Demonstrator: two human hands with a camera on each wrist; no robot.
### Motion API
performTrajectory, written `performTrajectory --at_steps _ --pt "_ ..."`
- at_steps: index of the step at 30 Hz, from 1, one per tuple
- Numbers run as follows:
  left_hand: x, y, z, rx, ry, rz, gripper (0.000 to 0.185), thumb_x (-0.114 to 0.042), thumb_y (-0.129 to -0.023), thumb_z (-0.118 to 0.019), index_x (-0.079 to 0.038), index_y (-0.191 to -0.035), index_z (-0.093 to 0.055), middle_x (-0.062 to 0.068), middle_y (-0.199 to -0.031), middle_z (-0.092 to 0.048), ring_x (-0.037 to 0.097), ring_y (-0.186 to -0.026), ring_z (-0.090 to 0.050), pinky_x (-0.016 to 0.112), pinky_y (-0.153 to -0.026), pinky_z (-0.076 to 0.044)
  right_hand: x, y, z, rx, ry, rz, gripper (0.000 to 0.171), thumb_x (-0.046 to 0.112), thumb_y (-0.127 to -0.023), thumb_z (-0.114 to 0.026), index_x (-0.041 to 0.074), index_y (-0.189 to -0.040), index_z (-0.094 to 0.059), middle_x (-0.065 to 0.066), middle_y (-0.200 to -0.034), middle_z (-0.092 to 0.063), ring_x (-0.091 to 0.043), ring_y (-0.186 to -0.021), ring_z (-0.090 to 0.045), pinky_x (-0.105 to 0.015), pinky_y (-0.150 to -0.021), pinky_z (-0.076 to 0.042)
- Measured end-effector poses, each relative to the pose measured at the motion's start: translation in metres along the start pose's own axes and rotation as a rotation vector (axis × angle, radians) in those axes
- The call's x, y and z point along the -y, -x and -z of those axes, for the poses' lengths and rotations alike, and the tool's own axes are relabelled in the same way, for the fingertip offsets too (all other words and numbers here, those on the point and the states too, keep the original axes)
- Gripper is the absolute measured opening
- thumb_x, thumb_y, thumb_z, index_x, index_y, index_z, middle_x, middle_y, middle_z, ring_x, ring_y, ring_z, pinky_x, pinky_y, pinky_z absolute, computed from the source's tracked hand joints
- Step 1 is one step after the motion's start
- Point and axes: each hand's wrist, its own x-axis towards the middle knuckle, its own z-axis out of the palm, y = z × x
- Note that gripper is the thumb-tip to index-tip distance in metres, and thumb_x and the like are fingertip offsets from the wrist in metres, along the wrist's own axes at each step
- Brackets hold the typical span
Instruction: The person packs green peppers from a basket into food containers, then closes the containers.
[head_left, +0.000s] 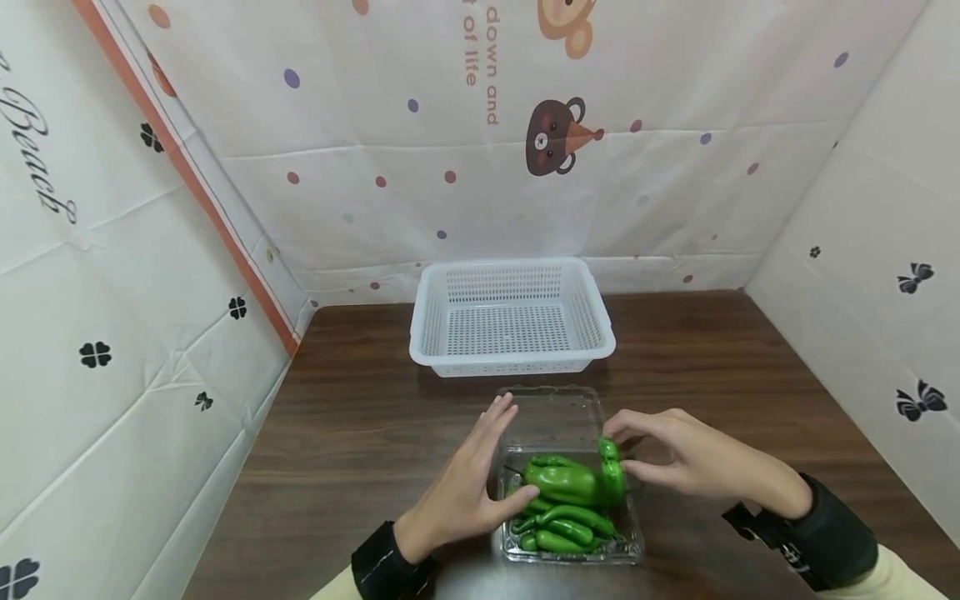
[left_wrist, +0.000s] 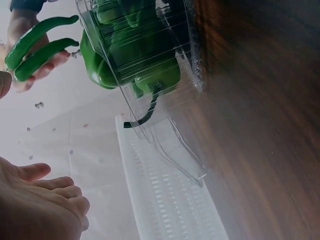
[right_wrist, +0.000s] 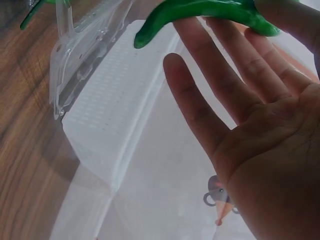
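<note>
Pinching two thin green chili peppers [head_left: 611,467] w/ thumb and fingertips, the right hand [head_left: 693,462] lifts them at the right edge of the clear plastic clamshell box [head_left: 570,546]. The left hand [head_left: 465,492], fingers straight, steadies the box's left wall; better to keep it pressed, as the thin plastic slides easily on the smooth wood table [head_left: 360,433]. A glossy bell pepper [head_left: 562,482] lies inside; a perforated white basket [head_left: 512,317] stands behind.
</note>
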Motion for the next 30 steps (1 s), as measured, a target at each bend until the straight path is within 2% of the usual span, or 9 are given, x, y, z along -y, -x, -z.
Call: performTrajectory --at_steps 8,19,27,30 --pt "0.0 0.004 0.0 0.01 0.008 -0.009 0.097 -0.046 -0.093 -0.073 -0.007 -0.163 -0.02 0.014 -0.17 -0.016 0.036 -0.154 -0.023 0.058 -0.116 -0.034 0.003 -0.009 -0.009 0.072 0.016 -0.029 0.03 0.016 -0.101 -0.068 0.023 -0.129 -0.062 0.009 -0.118 -0.069 -0.006 -0.1 -0.069 -0.033 -0.08 -0.061" --pt "0.002 0.011 0.0 0.03 0.03 0.019 0.093 -0.046 -0.095 -0.07 -0.009 -0.164 -0.019 0.012 -0.17 -0.016 0.032 -0.154 -0.023 0.058 -0.115 -0.035 0.003 -0.027 -0.032 0.105 0.114 0.036 0.027 0.013 -0.097 -0.073 0.013 -0.123 -0.067 0.007 -0.107 -0.07 -0.004 -0.092 -0.068 -0.022 -0.071 -0.058" --pt "0.005 0.019 0.0 0.021 0.039 0.025 0.093 -0.045 -0.095 -0.071 -0.009 -0.164 -0.02 0.013 -0.17 -0.017 0.035 -0.154 -0.024 0.059 -0.115 -0.035 0.009 -0.037 -0.047 0.129 0.209 0.024 0.024 0.021 -0.098 -0.073 0.014 -0.121 -0.07 0.007 -0.108 -0.07 -0.003 -0.096 -0.067 -0.023 -0.078 -0.058" --pt "0.006 0.022 0.001 0.017 0.038 0.034 0.093 -0.044 -0.095 -0.071 -0.009 -0.164 -0.02 0.012 -0.169 -0.019 0.037 -0.153 -0.025 0.06 -0.115 -0.035 0.011 -0.041 -0.053 0.118 0.251 0.05 0.025 0.02 -0.096 -0.075 0.014 -0.119 -0.071 0.007 -0.107 -0.071 -0.004 -0.096 -0.067 -0.023 -0.08 -0.058"
